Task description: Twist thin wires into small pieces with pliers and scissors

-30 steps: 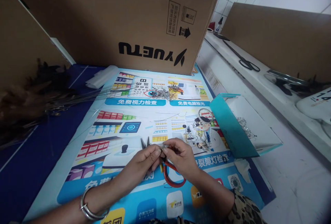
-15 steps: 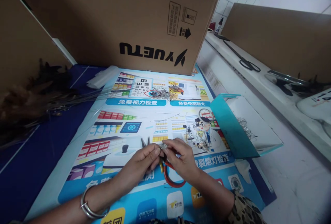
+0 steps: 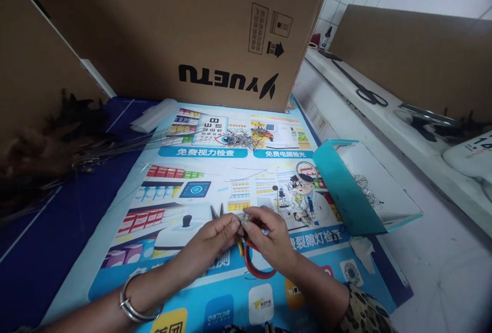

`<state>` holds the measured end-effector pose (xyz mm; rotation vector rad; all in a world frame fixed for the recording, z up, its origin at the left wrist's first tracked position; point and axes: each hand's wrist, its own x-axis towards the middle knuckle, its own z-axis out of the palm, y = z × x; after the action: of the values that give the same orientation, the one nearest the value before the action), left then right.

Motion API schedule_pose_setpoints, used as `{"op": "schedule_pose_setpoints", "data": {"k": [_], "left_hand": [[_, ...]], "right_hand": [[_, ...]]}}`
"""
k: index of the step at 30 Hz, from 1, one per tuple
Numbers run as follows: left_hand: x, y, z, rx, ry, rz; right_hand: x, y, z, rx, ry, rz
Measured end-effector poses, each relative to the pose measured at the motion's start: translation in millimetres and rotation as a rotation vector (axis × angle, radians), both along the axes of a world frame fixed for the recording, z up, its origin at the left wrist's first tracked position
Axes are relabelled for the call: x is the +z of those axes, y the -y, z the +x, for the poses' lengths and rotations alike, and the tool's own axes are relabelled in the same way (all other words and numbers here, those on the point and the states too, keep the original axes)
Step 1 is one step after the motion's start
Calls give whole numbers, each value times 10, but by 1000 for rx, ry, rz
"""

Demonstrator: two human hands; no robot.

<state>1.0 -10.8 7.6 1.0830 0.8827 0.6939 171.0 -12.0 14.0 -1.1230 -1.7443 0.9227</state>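
My left hand (image 3: 221, 233) and my right hand (image 3: 267, 233) meet over the printed sheet, each closed in a pinch. Between their fingertips is a small tangle of thin silvery wire (image 3: 243, 217), largely covered by the fingers. Beneath the hands lies a tool with a red loop handle (image 3: 258, 266), and a yellow handle part shows beside it. Grey pointed tips (image 3: 217, 211) stick out, apart, beyond my left hand; whether they belong to the same tool is hidden. To the right of my hands lies a loose heap of thin wire pieces (image 3: 302, 210).
Another wire heap (image 3: 246, 140) lies farther back. A teal open box (image 3: 333, 187) at the right holds more wire pieces. Feathery dark stems (image 3: 73, 133) lie at the left. A large carton (image 3: 192, 20) stands behind. Black scissors (image 3: 369, 95) rest on the right ledge.
Both hands stay in nearly the same place, with their fingertips shifting slightly around the wire. The view has moved a little; nothing else visibly differs.
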Motion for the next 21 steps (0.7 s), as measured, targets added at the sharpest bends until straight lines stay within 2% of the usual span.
{"op": "schedule_pose_setpoints", "data": {"k": [3,7,14,17,19,21], "left_hand": [[45,-40,-32,-83,-115,147],[96,-84,-97,-167,-268,281],[105,-165,-226,-204,-484,474],[122,-273,-340,-123,-532,502],[112,-373,-438,-10,-506,472],[70,-474,-530,106,-443,408]], "right_hand": [[12,-2,9,37,35,14],[48,-10,5,75,28,-71],[30,-59,-32,55,104,-86],[29,-100,-7,34,256,-48],[55,-113,13,31,453,5],[92,-106,19,92,664,69]]}}
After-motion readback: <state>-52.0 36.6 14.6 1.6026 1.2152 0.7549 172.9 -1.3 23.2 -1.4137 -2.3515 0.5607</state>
